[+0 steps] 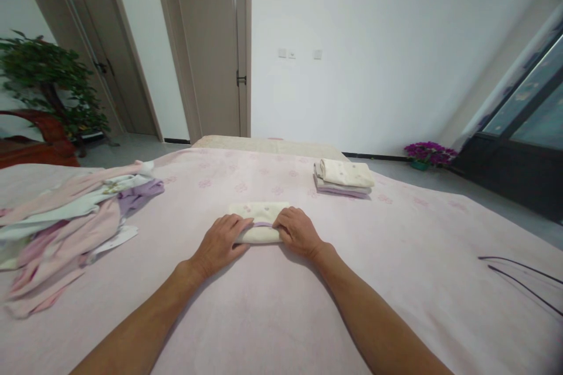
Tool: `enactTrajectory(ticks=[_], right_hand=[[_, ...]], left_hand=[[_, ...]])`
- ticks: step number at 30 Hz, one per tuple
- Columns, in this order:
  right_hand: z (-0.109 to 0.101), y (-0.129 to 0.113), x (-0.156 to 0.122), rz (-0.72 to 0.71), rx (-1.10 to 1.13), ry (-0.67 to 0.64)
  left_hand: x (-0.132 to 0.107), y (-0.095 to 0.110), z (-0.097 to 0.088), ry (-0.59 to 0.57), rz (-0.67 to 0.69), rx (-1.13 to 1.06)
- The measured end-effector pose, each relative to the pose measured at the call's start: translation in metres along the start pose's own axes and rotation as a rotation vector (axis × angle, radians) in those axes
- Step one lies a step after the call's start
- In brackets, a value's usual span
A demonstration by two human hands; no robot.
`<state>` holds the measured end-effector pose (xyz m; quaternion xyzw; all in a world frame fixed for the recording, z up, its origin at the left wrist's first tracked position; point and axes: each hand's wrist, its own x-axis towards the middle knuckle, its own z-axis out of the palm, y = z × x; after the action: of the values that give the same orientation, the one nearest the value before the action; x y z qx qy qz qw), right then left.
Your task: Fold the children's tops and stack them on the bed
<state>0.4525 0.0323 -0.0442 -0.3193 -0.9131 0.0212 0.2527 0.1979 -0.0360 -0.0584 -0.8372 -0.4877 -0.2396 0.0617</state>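
A cream cloth garment (259,236) with small prints and a purple edge lies partly folded on the pink bed sheet, its near part doubled into a thick roll. At its left end, my left hand (222,240) grips the rolled fold, thumb on the near side and fingers over the top. My right hand (299,230) holds the other end of the same fold with curled fingers. Between the hands the purple edge shows; the cloth under the fingers is hidden.
Beyond my right hand sits a stack of folded clothes (345,179). A loose heap of pink, white and purple clothes (83,211) covers the left side of the bed sheet (264,316). Two thin dark cords (523,290) lie at the right.
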Motion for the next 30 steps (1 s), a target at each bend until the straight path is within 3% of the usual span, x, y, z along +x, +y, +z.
enactTrajectory(ticks=[5,8,14,20,25,28,30], right_hand=[[-0.004,-0.019,0.001,-0.032,-0.061,-0.017],[0.005,-0.03,0.003,-0.064,-0.071,-0.042],[0.027,-0.036,0.014,0.002,-0.153,-0.075],[0.016,-0.037,0.015,0.056,-0.161,-0.106],[-0.01,-0.031,0.017,0.288,0.057,-0.001],[-0.022,-0.016,0.025,0.563,0.37,0.224],[-0.027,0.0,0.029,0.722,0.733,0.398]], left_hand=[[0.005,0.007,0.005,0.046,0.01,0.037],[0.006,0.006,0.008,0.102,0.019,0.024],[0.006,0.005,0.012,0.266,0.033,0.01],[0.006,0.007,0.004,0.457,0.027,-0.032],[0.0,-0.012,0.005,0.662,-0.194,-0.113],[-0.002,-0.027,0.011,0.646,-0.377,-0.22],[0.0,-0.033,0.015,0.604,-0.497,-0.322]])
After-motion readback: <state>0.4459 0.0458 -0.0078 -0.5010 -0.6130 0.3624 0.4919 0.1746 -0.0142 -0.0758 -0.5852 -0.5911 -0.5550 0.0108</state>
